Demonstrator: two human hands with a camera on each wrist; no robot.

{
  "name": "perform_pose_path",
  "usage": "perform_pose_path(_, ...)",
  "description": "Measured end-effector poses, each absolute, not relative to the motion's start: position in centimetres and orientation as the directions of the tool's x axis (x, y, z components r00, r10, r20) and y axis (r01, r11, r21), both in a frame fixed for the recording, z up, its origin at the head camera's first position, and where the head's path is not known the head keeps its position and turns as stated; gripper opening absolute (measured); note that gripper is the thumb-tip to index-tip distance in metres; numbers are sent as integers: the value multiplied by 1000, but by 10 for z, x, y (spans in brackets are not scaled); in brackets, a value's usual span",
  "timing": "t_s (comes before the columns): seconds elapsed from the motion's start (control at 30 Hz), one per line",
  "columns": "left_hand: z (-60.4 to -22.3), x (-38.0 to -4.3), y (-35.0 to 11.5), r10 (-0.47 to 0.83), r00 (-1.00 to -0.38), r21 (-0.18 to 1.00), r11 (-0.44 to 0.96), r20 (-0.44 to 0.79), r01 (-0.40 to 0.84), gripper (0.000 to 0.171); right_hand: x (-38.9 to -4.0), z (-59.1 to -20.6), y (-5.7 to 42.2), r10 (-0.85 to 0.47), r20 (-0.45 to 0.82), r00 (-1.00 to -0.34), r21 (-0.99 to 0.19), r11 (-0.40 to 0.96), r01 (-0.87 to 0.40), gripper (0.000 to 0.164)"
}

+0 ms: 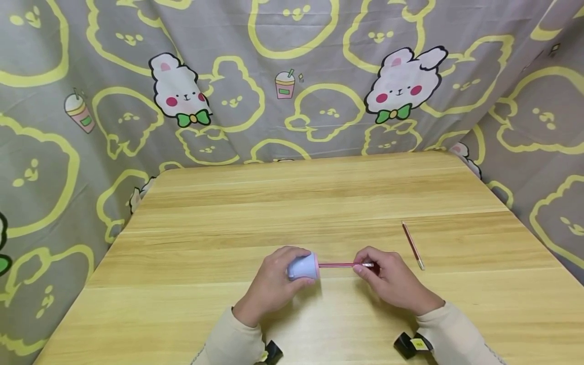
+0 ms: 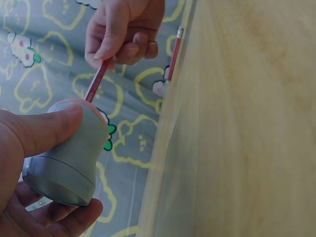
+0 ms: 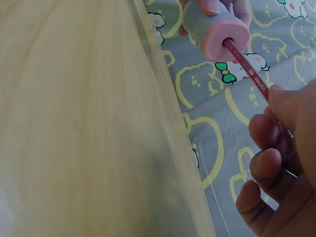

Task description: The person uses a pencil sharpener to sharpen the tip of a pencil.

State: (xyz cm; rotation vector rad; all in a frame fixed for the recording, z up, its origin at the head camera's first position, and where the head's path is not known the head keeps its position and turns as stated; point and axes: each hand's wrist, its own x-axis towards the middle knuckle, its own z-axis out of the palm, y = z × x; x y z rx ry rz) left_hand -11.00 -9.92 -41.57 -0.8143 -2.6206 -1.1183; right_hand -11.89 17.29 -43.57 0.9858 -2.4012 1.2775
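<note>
My left hand [image 1: 276,279] grips a light blue pencil sharpener [image 1: 302,267] with a pink end, thumb on one side and fingers round the other. Its pink face [image 3: 226,39] has a round hole and points to the right. A red pencil [image 1: 336,265] goes into that hole, its front end hidden inside. Near the pencil's back end, my right hand [image 1: 388,276] pinches it between thumb and index finger, the other fingers loosely curled in the right wrist view. Both hands are held over the near middle of the table.
A second red pencil [image 1: 412,245] with a pale end lies on the wooden table [image 1: 292,203], beyond and right of my right hand. A grey curtain [image 1: 319,61] with yellow cartoon outlines hangs behind the table and along its sides. Black wrist devices [image 1: 405,345] sit at both sleeves.
</note>
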Motion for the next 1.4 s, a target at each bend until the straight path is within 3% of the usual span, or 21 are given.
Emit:
perform_pose_path(0.43, -414, -108, -99, 410, -851, 626, 581, 327, 520, 48, -118, -438, 173, -444, 481, -756, -645, 404, -649, 8)
perform_pose_path(0.9, -413, -109, -98, 416, -848, 625, 577, 329, 526, 47, -119, -436, 175, -460, 499, -735, -629, 392, -672, 19)
perform_pose_path(1.4, -413, -109, -99, 414, -847, 619, 581, 333, 528, 47, -121, -437, 174, -453, 535, -713, -570, 429, -701, 19)
